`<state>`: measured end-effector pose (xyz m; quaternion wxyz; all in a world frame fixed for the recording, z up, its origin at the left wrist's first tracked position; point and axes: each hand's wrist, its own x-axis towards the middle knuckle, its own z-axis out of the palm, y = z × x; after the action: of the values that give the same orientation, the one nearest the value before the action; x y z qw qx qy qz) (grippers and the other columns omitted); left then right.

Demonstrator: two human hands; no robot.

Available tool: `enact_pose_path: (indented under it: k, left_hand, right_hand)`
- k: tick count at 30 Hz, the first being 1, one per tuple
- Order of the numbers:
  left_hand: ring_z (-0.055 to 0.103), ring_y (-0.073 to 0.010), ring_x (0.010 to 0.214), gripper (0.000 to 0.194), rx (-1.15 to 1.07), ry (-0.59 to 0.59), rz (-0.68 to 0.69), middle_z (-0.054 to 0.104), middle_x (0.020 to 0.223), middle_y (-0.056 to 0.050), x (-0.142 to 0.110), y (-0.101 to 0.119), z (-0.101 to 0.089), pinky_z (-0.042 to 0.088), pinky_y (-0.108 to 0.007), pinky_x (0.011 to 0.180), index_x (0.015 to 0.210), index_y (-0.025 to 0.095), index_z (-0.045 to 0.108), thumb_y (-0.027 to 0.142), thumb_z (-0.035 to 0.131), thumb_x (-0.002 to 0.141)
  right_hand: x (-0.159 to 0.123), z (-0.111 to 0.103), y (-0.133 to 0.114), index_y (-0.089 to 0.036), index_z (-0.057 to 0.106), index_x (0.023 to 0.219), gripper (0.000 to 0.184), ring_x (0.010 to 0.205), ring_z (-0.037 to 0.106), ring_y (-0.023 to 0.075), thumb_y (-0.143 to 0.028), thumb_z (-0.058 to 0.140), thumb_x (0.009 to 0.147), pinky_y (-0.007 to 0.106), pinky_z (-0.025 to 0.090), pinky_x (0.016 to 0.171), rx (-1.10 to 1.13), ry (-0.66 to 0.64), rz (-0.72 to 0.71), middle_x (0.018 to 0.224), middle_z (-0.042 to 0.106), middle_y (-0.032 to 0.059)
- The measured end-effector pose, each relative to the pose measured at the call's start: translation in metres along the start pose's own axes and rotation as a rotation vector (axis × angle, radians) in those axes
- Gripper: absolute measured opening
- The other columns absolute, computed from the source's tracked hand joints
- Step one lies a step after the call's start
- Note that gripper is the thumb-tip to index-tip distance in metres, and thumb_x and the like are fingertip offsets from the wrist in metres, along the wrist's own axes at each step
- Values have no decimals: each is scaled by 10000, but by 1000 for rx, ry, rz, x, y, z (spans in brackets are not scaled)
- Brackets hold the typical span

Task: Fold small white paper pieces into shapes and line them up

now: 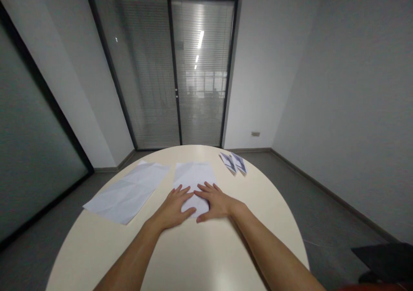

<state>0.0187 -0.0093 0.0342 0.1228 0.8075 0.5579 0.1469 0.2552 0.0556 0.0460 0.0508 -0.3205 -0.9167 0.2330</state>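
A white sheet of paper (pixel 194 172) lies flat on the table in front of me. My left hand (pixel 176 207) rests on its left part, fingers stretched out and spread. On the right part of the same sheet lies my right hand (pixel 214 202), also flat with the fingers apart. The two index fingertips nearly meet over the paper, and the thumbs point toward each other near its close edge. Both hands cover the sheet's sides. Neither one grips anything.
Left on the round cream table (pixel 183 256) is a larger creased stack of white paper (pixel 132 192), overhanging near the edge. Two folded printed papers (pixel 232 162) sit at the far right. Beyond stands a glass door (pixel 148 75) with blinds. A dark object (pixel 383 261) is at lower right.
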Motion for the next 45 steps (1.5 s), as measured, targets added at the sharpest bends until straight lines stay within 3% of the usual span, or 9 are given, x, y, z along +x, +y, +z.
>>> enact_pose_path:
  k: [4, 8, 17, 28, 32, 38, 45]
  left_hand:
    - [175, -384, 1537, 782, -24, -99, 16, 320, 1638, -88, -8, 8, -9, 174, -602, 1227, 1476, 268, 508, 639, 671, 807]
    - [190, -367, 1537, 771, -27, -115, 11, 327, 1635, -88, -8, 13, -14, 182, -582, 1231, 1469, 266, 516, 607, 691, 801]
    - [283, -325, 1515, 696, -38, -3, -5, 391, 1605, -91, -7, 6, 0, 230, -528, 1233, 1440, 254, 544, 611, 644, 851]
    - [493, -272, 1393, 452, -118, 129, 18, 622, 1418, -74, -7, -8, 4, 376, -416, 1179, 1260, 211, 688, 448, 649, 878]
    - [576, -267, 1312, 345, -188, 172, 1, 695, 1312, -64, -6, -10, 0, 421, -395, 1136, 1164, 220, 727, 399, 622, 888]
    - [693, -236, 1035, 267, -236, 190, -6, 770, 1092, -50, -9, -1, -14, 496, -320, 958, 1036, 233, 750, 368, 552, 918]
    - [688, -226, 844, 277, -247, 232, -79, 767, 915, -42, -11, -2, -17, 469, -285, 778, 963, 222, 737, 398, 527, 924]
  right_hand:
    - [-5, 1, 0, -273, 374, 1560, 1046, 1533, 121, 417, -732, 734, 692, 650, 66, 1207, -11, 31, -10, 1656, 227, 143]
    - [-8, -1, 1, -271, 410, 1543, 1027, 1533, 149, 398, -756, 718, 692, 631, 72, 1213, 7, 48, -6, 1647, 259, 144]
    - [-12, 1, -2, -273, 413, 1541, 1028, 1533, 146, 401, -701, 765, 674, 637, 73, 1210, 12, 53, 7, 1644, 269, 138]
    - [-11, 0, -2, -260, 517, 1479, 887, 1492, 268, 425, -711, 709, 739, 632, 169, 1192, -25, 103, -27, 1595, 383, 137]
    - [-9, 0, 6, -223, 594, 1416, 767, 1450, 372, 393, -644, 707, 784, 562, 244, 1194, -17, 149, -60, 1530, 482, 142]
    - [-14, -8, 14, -224, 710, 1243, 460, 1169, 645, 278, -520, 607, 906, 380, 479, 1010, 115, 254, -113, 1308, 685, 96]
    - [-20, -17, 8, -205, 751, 1024, 337, 880, 678, 237, -478, 583, 923, 321, 485, 780, 147, 327, 42, 995, 766, 67]
